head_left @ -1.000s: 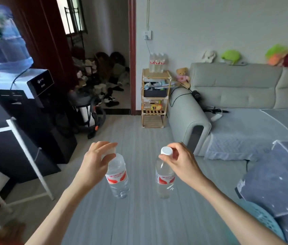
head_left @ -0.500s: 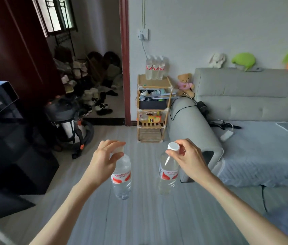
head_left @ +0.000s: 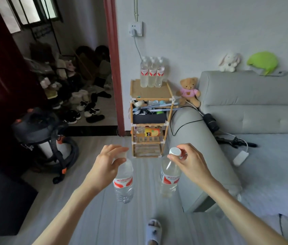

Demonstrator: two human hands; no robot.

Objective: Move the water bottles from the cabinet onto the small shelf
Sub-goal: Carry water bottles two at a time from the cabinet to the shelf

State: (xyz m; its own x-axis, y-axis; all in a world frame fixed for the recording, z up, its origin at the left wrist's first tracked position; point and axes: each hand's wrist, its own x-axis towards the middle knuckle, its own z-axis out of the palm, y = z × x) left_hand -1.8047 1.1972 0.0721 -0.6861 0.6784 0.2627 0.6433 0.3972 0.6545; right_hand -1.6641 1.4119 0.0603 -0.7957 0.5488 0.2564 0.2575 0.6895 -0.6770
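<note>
My left hand [head_left: 105, 166] grips the cap end of a clear water bottle [head_left: 123, 183] with a red label, which hangs upright below it. My right hand [head_left: 191, 161] pinches the white cap of a second water bottle [head_left: 169, 179], also hanging. Both are held over the floor, in front of the small bamboo shelf [head_left: 168, 99] against the wall ahead. Several water bottles [head_left: 151, 73] stand at the back of the shelf's top board; the front of that board is bare. The cabinet is out of view.
A grey sofa [head_left: 246, 110] stands right of the shelf, its armrest close to my right hand. A vacuum cleaner [head_left: 42, 138] sits on the left by a doorway with shoes. A teddy bear [head_left: 190, 91] sits beside the shelf. My slippered foot [head_left: 153, 230] shows below.
I have walked closer to the shelf, which now looks larger and nearer. The water dispenser on the left has left the view. Both hands still hold their bottles the same way.
</note>
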